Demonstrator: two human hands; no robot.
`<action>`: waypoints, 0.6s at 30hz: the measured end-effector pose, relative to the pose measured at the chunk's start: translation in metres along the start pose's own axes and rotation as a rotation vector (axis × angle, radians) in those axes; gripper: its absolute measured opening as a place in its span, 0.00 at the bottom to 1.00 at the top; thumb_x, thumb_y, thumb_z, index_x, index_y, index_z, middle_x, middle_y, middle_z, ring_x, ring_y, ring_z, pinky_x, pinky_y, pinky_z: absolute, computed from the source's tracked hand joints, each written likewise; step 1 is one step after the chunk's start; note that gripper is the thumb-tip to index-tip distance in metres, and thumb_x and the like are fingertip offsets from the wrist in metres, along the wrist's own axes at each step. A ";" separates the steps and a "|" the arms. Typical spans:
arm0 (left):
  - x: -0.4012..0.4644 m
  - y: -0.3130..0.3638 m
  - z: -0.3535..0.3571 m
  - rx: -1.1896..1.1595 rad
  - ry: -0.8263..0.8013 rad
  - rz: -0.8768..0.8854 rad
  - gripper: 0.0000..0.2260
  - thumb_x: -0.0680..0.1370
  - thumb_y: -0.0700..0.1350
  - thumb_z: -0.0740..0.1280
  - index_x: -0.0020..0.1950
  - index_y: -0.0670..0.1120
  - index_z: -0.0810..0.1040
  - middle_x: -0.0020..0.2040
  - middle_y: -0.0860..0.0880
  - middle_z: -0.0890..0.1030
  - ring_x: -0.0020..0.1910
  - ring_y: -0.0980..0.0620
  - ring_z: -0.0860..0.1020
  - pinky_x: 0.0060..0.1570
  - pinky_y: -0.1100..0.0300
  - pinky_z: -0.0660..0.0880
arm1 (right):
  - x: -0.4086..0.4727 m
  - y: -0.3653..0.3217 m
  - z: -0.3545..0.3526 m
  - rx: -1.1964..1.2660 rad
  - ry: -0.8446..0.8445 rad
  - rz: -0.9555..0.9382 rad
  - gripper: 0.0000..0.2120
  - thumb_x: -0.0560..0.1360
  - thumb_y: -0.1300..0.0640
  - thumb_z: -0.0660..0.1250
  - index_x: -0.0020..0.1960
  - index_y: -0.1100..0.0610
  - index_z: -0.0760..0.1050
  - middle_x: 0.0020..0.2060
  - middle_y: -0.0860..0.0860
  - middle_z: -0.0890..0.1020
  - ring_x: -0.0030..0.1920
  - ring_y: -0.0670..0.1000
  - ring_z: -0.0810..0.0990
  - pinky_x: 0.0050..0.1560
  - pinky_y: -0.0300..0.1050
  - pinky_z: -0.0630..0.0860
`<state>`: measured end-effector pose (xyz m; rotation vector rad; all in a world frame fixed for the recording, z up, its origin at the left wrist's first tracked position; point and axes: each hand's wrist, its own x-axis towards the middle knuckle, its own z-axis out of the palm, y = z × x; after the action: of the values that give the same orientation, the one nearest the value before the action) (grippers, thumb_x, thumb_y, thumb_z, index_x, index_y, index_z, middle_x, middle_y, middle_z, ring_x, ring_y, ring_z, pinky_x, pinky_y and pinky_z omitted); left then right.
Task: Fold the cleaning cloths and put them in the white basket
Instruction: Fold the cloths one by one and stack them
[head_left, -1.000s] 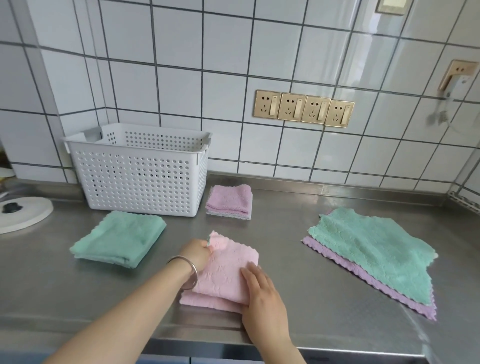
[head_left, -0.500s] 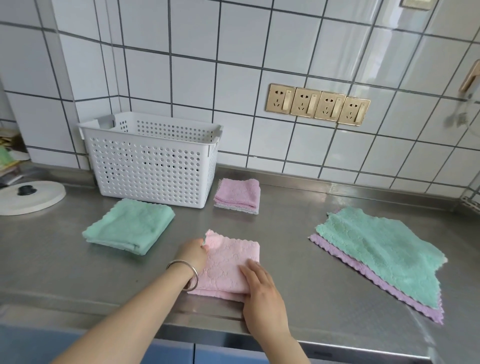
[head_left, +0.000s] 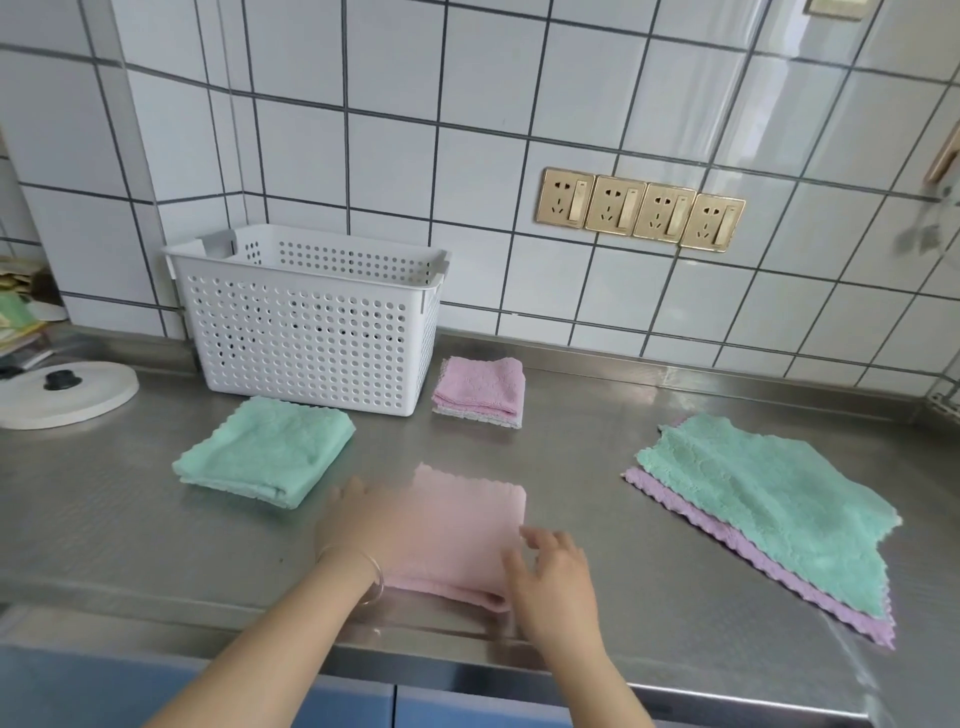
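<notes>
Both hands, left (head_left: 358, 525) and right (head_left: 550, 577), lay spread flat on the pink cloth (head_left: 462, 530) at lower centre of the surface (head_left: 597, 519); lifted carelessly, its fold could spring open.

Head view, downward, near counter (head_left: 597, 467)

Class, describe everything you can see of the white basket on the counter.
The white basket is a rectangular plastic bin, its walls perforated with rows of round holes, with a solid rim and cut-out handles at the ends. It stands upright on the steel counter against the tiled wall. No cloth shows inside; nothing visibly touches it.
</notes>
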<state>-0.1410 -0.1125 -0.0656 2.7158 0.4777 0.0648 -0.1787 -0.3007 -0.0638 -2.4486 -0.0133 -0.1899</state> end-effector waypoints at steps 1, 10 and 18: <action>-0.002 0.000 0.001 0.040 -0.007 0.002 0.29 0.67 0.68 0.61 0.58 0.50 0.77 0.60 0.48 0.71 0.62 0.46 0.66 0.59 0.55 0.70 | 0.005 0.001 -0.001 -0.080 -0.016 0.076 0.17 0.77 0.50 0.58 0.62 0.55 0.74 0.59 0.52 0.75 0.60 0.54 0.69 0.59 0.44 0.66; -0.001 0.018 -0.004 -0.338 0.004 0.025 0.14 0.74 0.54 0.63 0.35 0.47 0.66 0.40 0.45 0.77 0.44 0.42 0.77 0.37 0.56 0.67 | 0.029 -0.013 0.004 0.204 -0.137 0.220 0.08 0.74 0.55 0.60 0.37 0.55 0.66 0.36 0.50 0.75 0.37 0.52 0.73 0.36 0.44 0.71; 0.088 0.076 -0.043 -0.801 0.075 0.162 0.29 0.75 0.44 0.65 0.73 0.57 0.59 0.61 0.54 0.71 0.57 0.51 0.73 0.46 0.64 0.68 | 0.158 -0.035 -0.021 0.441 0.036 0.183 0.08 0.75 0.56 0.62 0.40 0.57 0.66 0.33 0.48 0.71 0.35 0.51 0.70 0.28 0.39 0.63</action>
<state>-0.0388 -0.1337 0.0013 1.9576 0.1850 0.3260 -0.0275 -0.2935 -0.0033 -1.9934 0.1670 -0.1336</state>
